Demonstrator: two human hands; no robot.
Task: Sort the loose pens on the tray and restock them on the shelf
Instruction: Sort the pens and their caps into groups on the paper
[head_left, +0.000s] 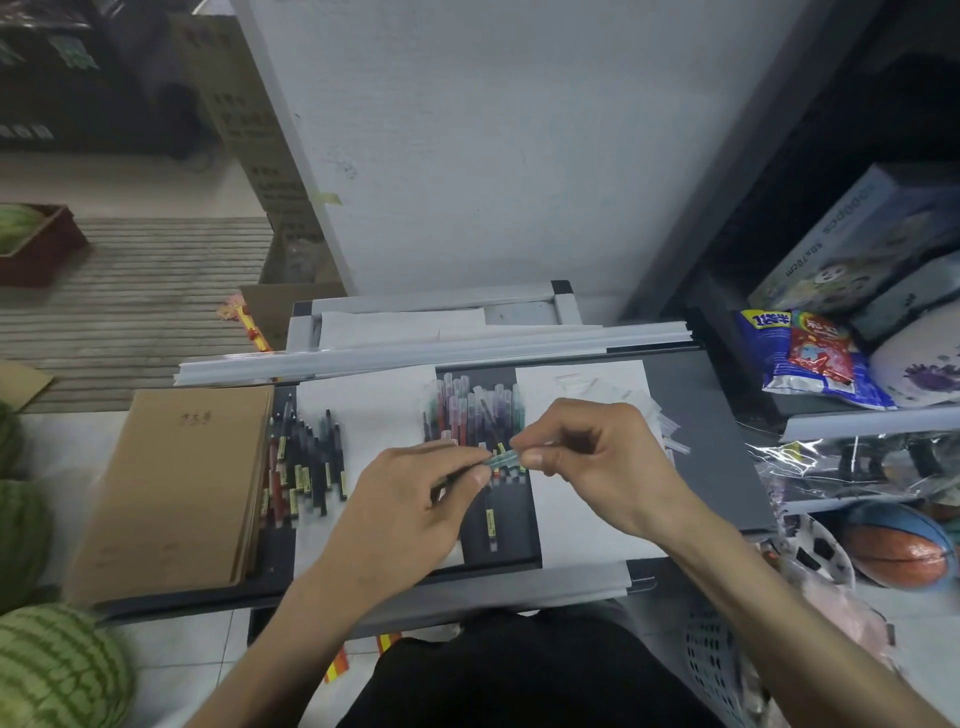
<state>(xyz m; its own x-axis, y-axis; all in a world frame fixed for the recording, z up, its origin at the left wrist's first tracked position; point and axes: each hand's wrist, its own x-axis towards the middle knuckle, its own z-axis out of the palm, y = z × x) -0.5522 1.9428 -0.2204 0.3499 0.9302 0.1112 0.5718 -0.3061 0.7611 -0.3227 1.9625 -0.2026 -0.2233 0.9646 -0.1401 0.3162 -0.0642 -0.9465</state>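
Brown notebooks (176, 493) fill the tray's (701, 415) left edge, with dark pens (306, 462) heaped just beside them. The fingers of the left hand (415, 499) and right hand (587, 457) each pinch an end of one teal pen (501, 460) above the coloured pens (472, 415); bare paper (587, 525) lies to the right, near the shelf (857, 422)

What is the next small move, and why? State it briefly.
Probably lay the pen, pinched at both ends by the left hand and right hand, onto the clear-capped group just behind it: its cap looks translucent like theirs, unlike the dark pens farther left on the tray.
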